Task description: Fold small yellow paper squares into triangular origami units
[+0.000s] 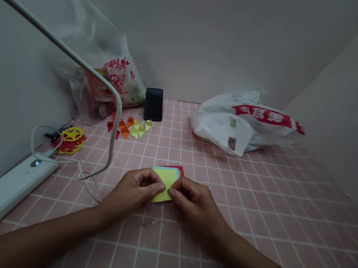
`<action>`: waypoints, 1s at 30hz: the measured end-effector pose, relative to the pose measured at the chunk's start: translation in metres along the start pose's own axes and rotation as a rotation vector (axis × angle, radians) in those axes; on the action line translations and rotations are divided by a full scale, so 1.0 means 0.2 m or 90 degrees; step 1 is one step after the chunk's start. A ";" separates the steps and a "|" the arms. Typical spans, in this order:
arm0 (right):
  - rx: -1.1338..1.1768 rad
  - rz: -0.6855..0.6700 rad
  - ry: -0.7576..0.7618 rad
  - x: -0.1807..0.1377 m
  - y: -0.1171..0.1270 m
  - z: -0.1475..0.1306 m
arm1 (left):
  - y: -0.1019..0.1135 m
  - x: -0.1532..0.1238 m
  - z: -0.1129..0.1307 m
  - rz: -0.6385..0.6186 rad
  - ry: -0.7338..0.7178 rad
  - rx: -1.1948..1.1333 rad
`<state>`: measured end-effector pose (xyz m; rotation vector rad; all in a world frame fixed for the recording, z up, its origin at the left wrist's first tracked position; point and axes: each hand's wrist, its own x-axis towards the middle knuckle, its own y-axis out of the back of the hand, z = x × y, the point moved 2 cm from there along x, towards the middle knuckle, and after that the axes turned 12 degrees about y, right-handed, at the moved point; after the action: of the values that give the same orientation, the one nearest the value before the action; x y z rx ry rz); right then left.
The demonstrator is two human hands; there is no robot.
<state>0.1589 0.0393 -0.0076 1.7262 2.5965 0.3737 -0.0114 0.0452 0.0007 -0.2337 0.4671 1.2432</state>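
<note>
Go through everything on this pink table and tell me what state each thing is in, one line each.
Left hand: pinching the yellow-green paper's left edge.
Right hand: pinching its right edge.
Yellow-green paper: held on top of the stack.
Coloured paper stack: flat, blue and red edges showing.
Phone: screen dark, propped against the wall.
White plastic bag: crumpled, lying on its side.
Clear plastic bag: filled, leaning in the corner.
Folded paper pieces: grouped in a row.

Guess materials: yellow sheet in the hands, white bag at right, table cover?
Yellow sheet, pinched by left hand and right hand: likely matte paper, crisp edges.
White bag: thin plastic film, crinkled, slightly glossy.
Table cover: pink grid, probably vinyl or cloth; unclear.
</note>
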 end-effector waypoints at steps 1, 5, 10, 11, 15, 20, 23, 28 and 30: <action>-0.021 0.002 0.015 0.00 0.00 0.00 | 0.00 0.00 0.00 -0.002 0.008 0.004; 0.137 0.013 -0.068 0.00 0.00 0.04 | 0.00 0.00 0.00 0.014 0.008 -0.010; 0.260 0.026 -0.123 0.01 -0.02 0.06 | 0.01 -0.01 0.02 0.024 -0.023 -0.040; 0.251 0.022 -0.125 0.01 -0.02 0.06 | 0.01 -0.01 0.02 0.025 -0.028 -0.041; 0.160 0.009 -0.101 0.00 -0.02 0.04 | 0.00 -0.01 0.02 0.033 -0.033 -0.032; -0.081 0.025 0.021 -0.01 0.00 0.00 | 0.01 0.00 0.01 0.034 -0.041 -0.028; -0.040 0.008 0.021 -0.01 0.00 0.01 | 0.01 -0.01 0.02 0.034 -0.074 -0.030; 0.069 -0.035 -0.020 -0.02 -0.02 0.04 | -0.02 -0.02 0.00 0.032 -0.150 -0.001; 0.039 -0.031 -0.017 -0.02 -0.03 0.04 | -0.02 -0.01 -0.01 0.043 -0.171 0.009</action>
<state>0.1563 0.0344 -0.0179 1.6689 2.6537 0.2719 -0.0082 0.0402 -0.0005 -0.0373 0.2528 1.3144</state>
